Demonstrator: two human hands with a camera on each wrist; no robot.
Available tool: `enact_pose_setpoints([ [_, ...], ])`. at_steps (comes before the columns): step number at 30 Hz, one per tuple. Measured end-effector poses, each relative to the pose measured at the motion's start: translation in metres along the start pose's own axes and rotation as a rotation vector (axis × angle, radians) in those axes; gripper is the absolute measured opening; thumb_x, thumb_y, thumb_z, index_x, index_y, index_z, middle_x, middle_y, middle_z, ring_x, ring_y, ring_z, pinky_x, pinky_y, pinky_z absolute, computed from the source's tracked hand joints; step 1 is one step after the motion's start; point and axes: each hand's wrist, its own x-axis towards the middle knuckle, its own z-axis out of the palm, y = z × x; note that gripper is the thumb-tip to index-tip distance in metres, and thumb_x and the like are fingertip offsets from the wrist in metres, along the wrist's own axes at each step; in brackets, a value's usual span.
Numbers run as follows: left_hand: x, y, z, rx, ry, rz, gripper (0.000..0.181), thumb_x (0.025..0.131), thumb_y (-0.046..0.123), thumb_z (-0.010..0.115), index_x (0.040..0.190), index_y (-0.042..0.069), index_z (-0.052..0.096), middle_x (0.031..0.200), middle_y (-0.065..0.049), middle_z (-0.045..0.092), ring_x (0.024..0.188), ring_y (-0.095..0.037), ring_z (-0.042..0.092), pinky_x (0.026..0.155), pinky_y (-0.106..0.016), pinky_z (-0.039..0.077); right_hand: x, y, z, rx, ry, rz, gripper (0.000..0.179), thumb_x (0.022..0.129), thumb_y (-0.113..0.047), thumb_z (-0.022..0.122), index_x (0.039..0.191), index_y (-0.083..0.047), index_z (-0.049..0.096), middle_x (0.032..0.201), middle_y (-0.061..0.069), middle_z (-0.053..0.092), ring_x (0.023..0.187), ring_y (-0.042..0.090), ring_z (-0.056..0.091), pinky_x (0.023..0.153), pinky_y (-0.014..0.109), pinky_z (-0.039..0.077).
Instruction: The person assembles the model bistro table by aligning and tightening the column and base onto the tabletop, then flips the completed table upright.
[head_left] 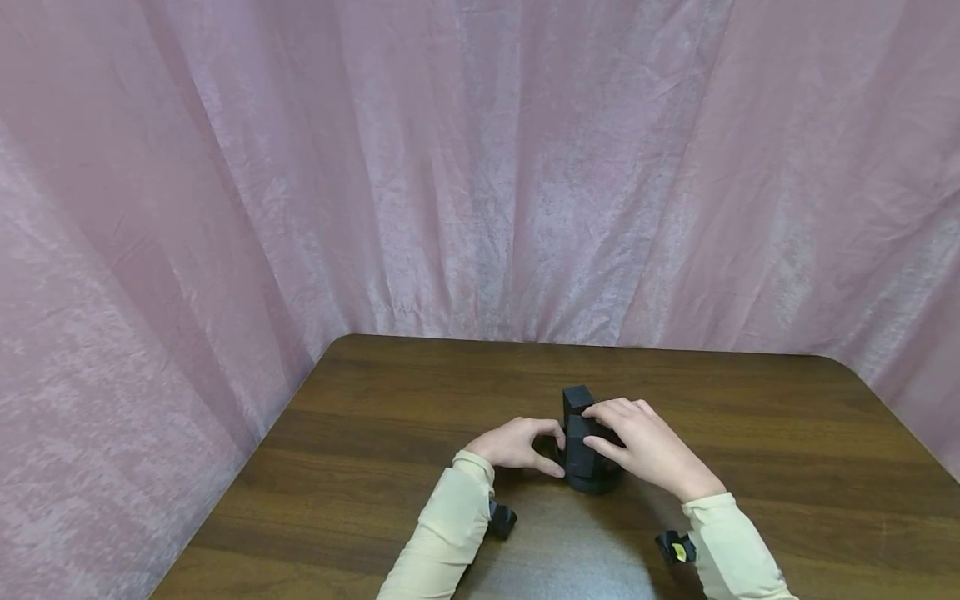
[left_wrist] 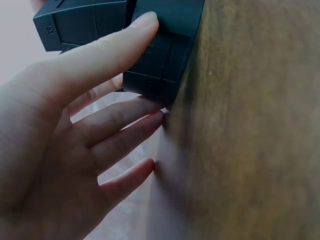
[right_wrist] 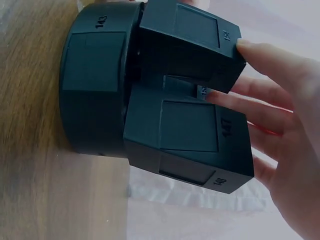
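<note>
A black plastic assembly stands on the wooden table (head_left: 420, 375), with a low round base (right_wrist: 95, 75) and blocky uprights rising from it. Raised numbers mark its faces; one upright block (right_wrist: 187, 127) reads 147, and the base reads 143. From the left side, my left hand (head_left: 517, 446) grips the base, its thumb (left_wrist: 112, 52) laid over the face and other fingers around behind. My right hand (head_left: 648, 442) comes from above right. Its thumb (right_wrist: 265, 55) presses the top edge of another upright block (right_wrist: 195, 30), while the fingers reach behind, holding that block.
Pink curtains (head_left: 487, 167) hang behind and to the left of the table. Each wrist carries a small black camera, one at the left wrist (head_left: 502, 521) and one at the right wrist (head_left: 675, 547). Light-coloured sleeves (head_left: 450, 517) cover the forearms.
</note>
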Motion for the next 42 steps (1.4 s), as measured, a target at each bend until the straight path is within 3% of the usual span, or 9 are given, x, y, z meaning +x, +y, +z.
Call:
enact_pose_setpoints([
  [8,0.0,0.0,0.0,0.01,0.001,0.004,0.034,0.07,0.043,0.072,0.094,0.026,0.057,0.096,0.016,0.059,0.09,-0.001,0.05,0.079,-0.017,0.039,-0.002,0.001,-0.004,0.029,-0.092,-0.013,0.039,0.085,-0.037,0.058,0.123,-0.028,0.053,0.102,-0.01,0.06,0.095,0.008,0.054,0.09,0.035,0.034],
  [13,0.0,-0.001,0.0,0.004,-0.001,0.005,0.032,0.071,0.043,0.072,0.094,0.027,0.056,0.096,0.016,0.058,0.089,-0.001,0.05,0.079,-0.017,0.039,-0.003,0.003,-0.006,0.04,-0.071,0.006,0.034,0.087,-0.043,0.053,0.115,-0.025,0.06,0.1,-0.012,0.059,0.096,0.007,0.053,0.09,0.035,0.033],
  [22,0.0,-0.002,0.0,0.011,0.002,0.01,0.033,0.071,0.043,0.072,0.094,0.026,0.056,0.095,0.016,0.058,0.092,-0.004,0.051,0.08,-0.017,0.039,-0.005,0.007,-0.016,0.028,-0.088,-0.053,0.03,0.082,-0.027,0.064,0.109,-0.014,0.064,0.106,-0.004,0.061,0.103,0.014,0.054,0.088,0.037,0.036],
  [32,0.0,-0.001,0.0,-0.01,-0.011,-0.022,0.033,0.07,0.044,0.072,0.094,0.028,0.057,0.1,0.016,0.058,0.095,-0.003,0.051,0.081,-0.02,0.039,-0.008,0.008,-0.027,0.017,-0.127,-0.067,0.022,0.076,-0.032,0.069,0.094,-0.021,0.063,0.098,-0.01,0.061,0.096,0.01,0.055,0.083,0.034,0.037],
  [38,0.0,-0.001,0.0,-0.011,-0.001,-0.018,0.032,0.069,0.044,0.073,0.093,0.029,0.056,0.098,0.016,0.058,0.094,-0.003,0.051,0.082,-0.019,0.039,-0.007,0.008,-0.024,0.059,-0.12,-0.094,0.02,0.074,-0.035,0.071,0.087,-0.025,0.059,0.088,-0.016,0.058,0.089,0.005,0.053,0.081,0.032,0.036],
  [42,0.0,-0.001,0.0,-0.009,0.003,-0.014,0.032,0.069,0.043,0.073,0.093,0.029,0.056,0.097,0.017,0.058,0.094,-0.003,0.051,0.082,-0.019,0.039,-0.006,0.006,-0.02,0.08,-0.106,-0.116,0.021,0.072,-0.036,0.072,0.081,-0.024,0.056,0.092,-0.013,0.059,0.09,0.005,0.052,0.08,0.031,0.036],
])
